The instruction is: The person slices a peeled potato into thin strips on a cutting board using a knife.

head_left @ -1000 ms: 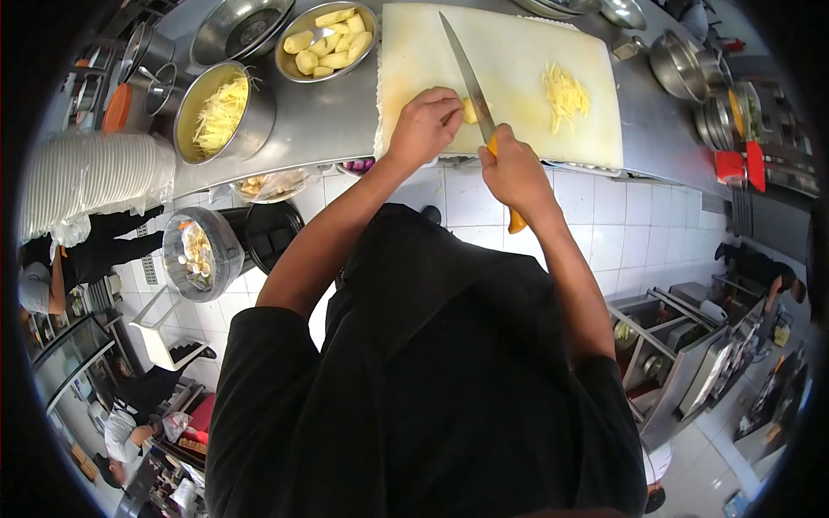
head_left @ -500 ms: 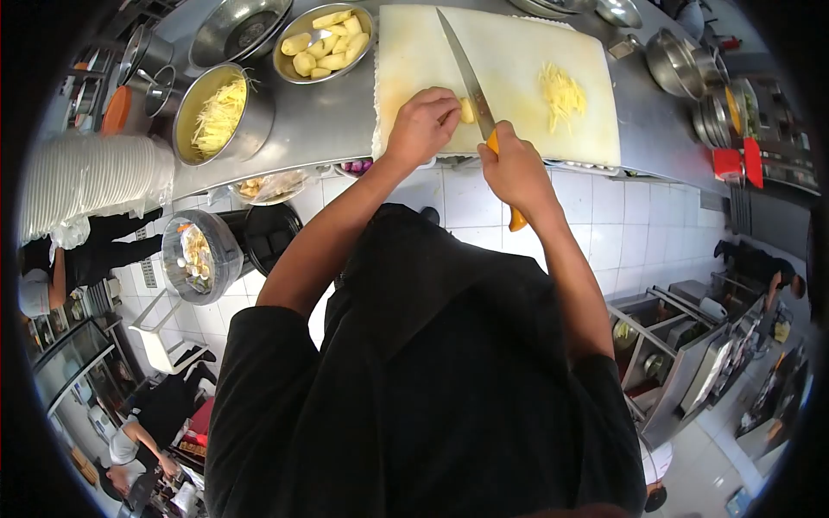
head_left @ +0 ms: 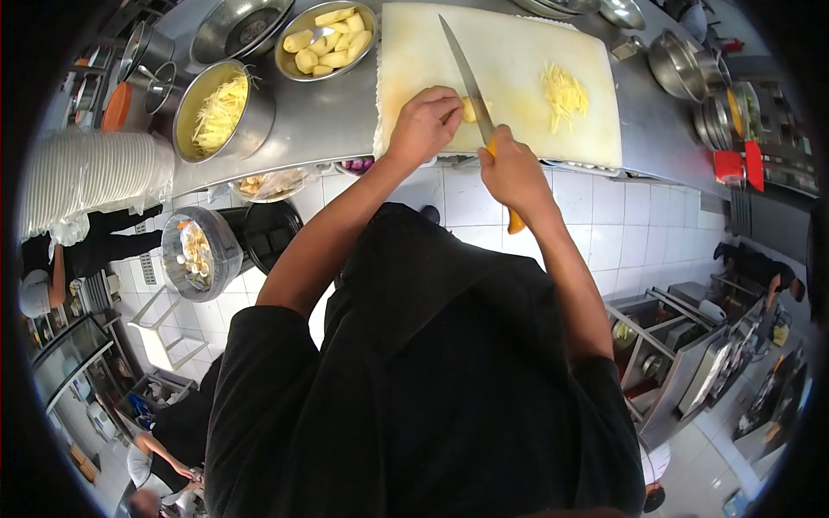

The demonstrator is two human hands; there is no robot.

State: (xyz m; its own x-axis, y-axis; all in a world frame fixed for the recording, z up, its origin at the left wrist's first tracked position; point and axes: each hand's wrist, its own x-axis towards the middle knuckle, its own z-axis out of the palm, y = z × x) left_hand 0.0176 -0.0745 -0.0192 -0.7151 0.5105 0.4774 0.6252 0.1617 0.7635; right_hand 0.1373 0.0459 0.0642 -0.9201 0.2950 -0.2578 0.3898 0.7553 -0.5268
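My right hand [head_left: 515, 173] is wrapped round the yellow handle of a long kitchen knife [head_left: 466, 73]. Its blade points away from me over the white cutting board [head_left: 505, 43]. Against the blade's left side lies a small pale-yellow piece of what looks like peeled potato [head_left: 470, 109]. The curled fingers of my left hand [head_left: 425, 125] press on that piece and hold it to the board. Right of the knife is a loose pile of thin yellow strips [head_left: 565, 97].
Left of the board stand a steel bowl [head_left: 283, 65] of peeled chunks and a steel pot [head_left: 259, 121] of shredded strips. Stacked white containers [head_left: 95, 186] fill the counter's left end. Steel bowls [head_left: 676, 65] stand right. A lined bin [head_left: 226, 259] is below left. Co-workers [head_left: 155, 453] are around.
The knife has shifted slightly, its tip a little nearer me, while both hands stay at the piece. At lower left, a co-worker has moved toward the right.
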